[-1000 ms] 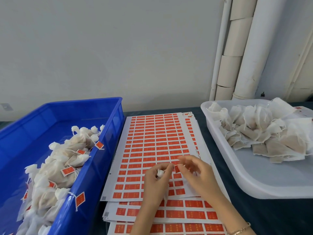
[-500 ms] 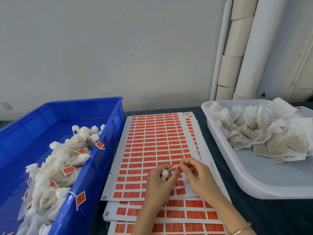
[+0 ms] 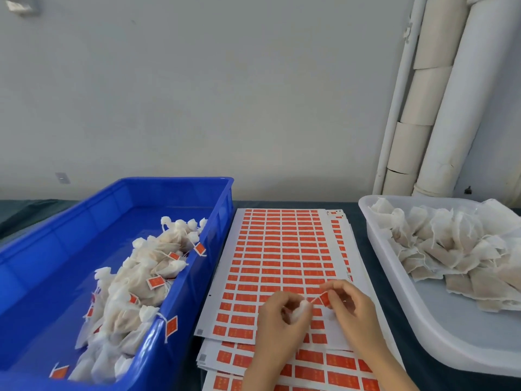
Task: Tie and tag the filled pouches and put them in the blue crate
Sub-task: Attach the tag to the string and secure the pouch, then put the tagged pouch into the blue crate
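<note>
Pouch [image 3: 300,310] over sticker sheets [image 3: 282,249], mid table near front edge, neck clenched in left hand [image 3: 277,320]. Right hand [image 3: 352,309] pinches red tag [image 3: 324,299] on string running between hands. Likely the tagging step: fold tag square over string, press hard, hold neck bunched. Crate [image 3: 220,235] at left edge next.

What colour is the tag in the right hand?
Orange-red. The head view shows the tag in the right hand, strung to the pouch the left hand holds.
</note>
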`<move>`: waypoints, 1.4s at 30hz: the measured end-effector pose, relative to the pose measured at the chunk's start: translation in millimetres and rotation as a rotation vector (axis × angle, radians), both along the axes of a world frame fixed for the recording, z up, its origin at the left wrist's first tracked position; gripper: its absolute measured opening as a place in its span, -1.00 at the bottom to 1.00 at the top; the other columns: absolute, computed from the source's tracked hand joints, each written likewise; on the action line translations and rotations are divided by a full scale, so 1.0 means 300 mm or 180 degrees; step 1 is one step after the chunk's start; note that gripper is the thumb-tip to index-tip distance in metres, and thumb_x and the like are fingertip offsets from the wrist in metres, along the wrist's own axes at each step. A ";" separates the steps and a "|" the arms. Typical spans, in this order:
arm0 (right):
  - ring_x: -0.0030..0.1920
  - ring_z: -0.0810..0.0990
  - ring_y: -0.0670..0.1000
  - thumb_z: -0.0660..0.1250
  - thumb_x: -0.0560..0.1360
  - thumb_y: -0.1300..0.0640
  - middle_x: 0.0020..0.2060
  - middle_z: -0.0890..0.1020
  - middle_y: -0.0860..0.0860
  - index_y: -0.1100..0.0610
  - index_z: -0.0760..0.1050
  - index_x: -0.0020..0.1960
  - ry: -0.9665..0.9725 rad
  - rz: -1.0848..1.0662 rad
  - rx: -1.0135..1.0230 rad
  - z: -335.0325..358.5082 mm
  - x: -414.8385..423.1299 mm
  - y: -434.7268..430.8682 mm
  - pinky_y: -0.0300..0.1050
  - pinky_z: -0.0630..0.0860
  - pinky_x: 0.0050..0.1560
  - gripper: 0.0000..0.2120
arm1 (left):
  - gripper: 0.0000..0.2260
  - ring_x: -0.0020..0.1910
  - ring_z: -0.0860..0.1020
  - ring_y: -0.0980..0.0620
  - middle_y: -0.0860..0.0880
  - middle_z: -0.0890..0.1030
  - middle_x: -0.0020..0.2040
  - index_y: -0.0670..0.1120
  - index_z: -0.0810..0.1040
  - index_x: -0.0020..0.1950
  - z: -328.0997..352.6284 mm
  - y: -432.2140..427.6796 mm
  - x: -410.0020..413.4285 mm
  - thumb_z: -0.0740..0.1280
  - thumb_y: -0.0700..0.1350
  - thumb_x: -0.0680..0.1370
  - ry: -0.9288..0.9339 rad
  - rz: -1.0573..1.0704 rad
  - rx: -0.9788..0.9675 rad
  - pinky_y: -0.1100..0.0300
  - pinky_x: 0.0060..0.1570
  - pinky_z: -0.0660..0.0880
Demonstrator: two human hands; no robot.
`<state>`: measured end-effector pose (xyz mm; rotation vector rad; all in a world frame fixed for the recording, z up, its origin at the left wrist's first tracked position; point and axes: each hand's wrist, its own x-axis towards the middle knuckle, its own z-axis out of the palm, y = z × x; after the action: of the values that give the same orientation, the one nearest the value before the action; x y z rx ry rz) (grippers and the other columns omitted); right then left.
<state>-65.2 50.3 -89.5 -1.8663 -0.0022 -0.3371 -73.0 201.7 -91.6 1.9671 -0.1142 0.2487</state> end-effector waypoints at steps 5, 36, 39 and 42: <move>-0.06 0.63 -0.18 0.45 0.44 0.11 -0.10 0.63 -0.34 -0.17 0.54 0.04 0.0284 0.1046 -0.0545 0.053 -0.023 0.069 -0.34 0.58 -0.12 -0.75 | -0.93 -0.04 0.49 0.32 0.25 0.55 -0.14 0.24 0.54 -0.11 0.055 0.063 -0.027 0.40 0.06 0.51 -0.0025 0.0007 0.0373 0.45 -0.15 0.49; 0.21 0.52 0.04 0.19 0.60 0.21 0.22 0.55 0.07 0.15 0.49 0.31 0.0690 0.1884 0.0098 0.420 0.416 0.727 -0.04 0.50 0.25 -0.70 | -0.80 -0.33 0.27 0.04 -0.04 0.32 -0.33 -0.06 0.35 -0.24 0.530 0.665 0.395 0.15 -0.27 0.56 0.0759 0.0295 0.0459 0.20 -0.32 0.25; 0.11 0.57 -0.01 0.25 0.57 0.18 0.15 0.59 0.01 0.08 0.57 0.20 0.0557 0.1596 -0.0142 0.423 0.392 0.675 -0.08 0.56 0.16 -0.76 | -0.87 -0.18 0.39 0.02 -0.05 0.45 -0.14 -0.07 0.48 -0.04 0.527 0.607 0.403 0.17 -0.22 0.60 0.0385 0.0529 0.0734 0.25 -0.29 0.29; -0.11 0.64 -0.08 0.27 0.55 0.13 -0.05 0.65 -0.01 0.08 0.61 0.07 0.0479 0.1460 -0.0353 0.426 0.333 0.563 -0.29 0.57 -0.15 -0.82 | -0.75 -0.06 0.51 0.02 -0.01 0.58 0.05 -0.11 0.55 0.22 0.518 0.489 0.394 0.18 -0.20 0.60 -0.0063 0.0591 0.0733 0.22 -0.17 0.40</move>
<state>34.6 219.1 38.3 -1.9318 -0.3471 0.1229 45.3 348.4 63.8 2.2075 0.0289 0.3908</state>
